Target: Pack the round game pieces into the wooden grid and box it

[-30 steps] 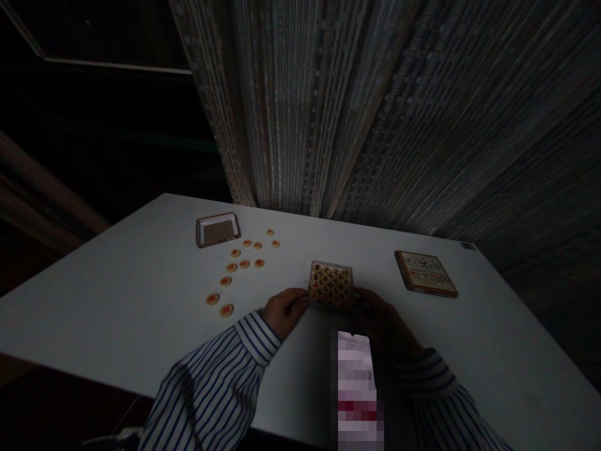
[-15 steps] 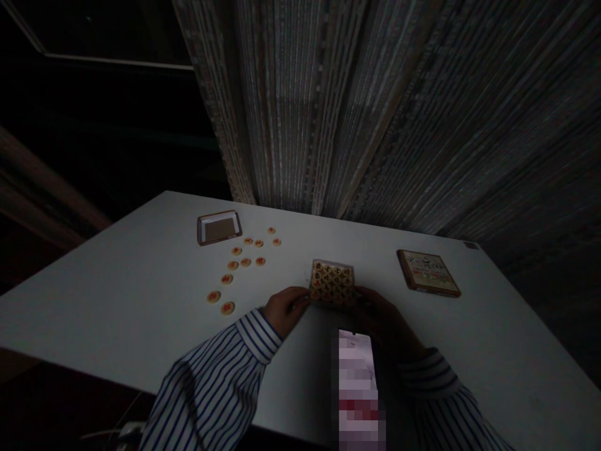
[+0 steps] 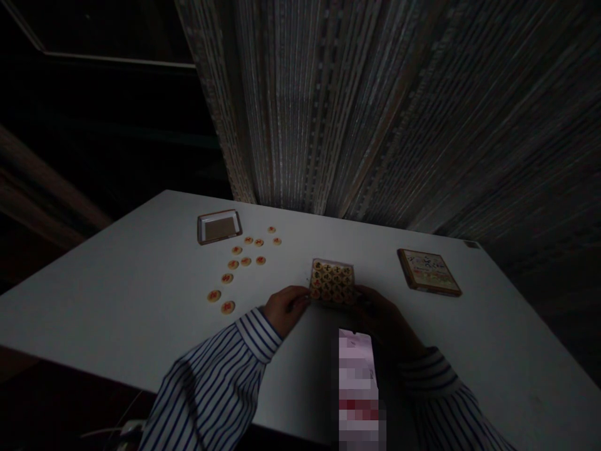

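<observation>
Both hands grip a small tray of Chinese chess pieces (image 3: 333,280) over the middle of the white table. My left hand (image 3: 285,309) pinches its left near corner. My right hand (image 3: 382,316) is closed at its right near corner, with the fingers dim in shadow. Round wooden pieces with dark and some red characters fill the tray in rows. Left of it, several loose red-marked chess pieces (image 3: 233,265) lie spread on the tabletop. Directly below the tray is a lit phone (image 3: 357,388), its screen partly pixelated.
An open box half (image 3: 219,228) with a pale rim lies at the back left of the white table (image 3: 117,275). On the right sits a printed box lid (image 3: 429,272). A small dark item (image 3: 471,245) rests at the far right corner. Striped curtains (image 3: 300,106) hang behind.
Almost nothing differs; both hands keep hold of the tray in the same place. The tray looks slightly tilted, and its pieces show more clearly.
</observation>
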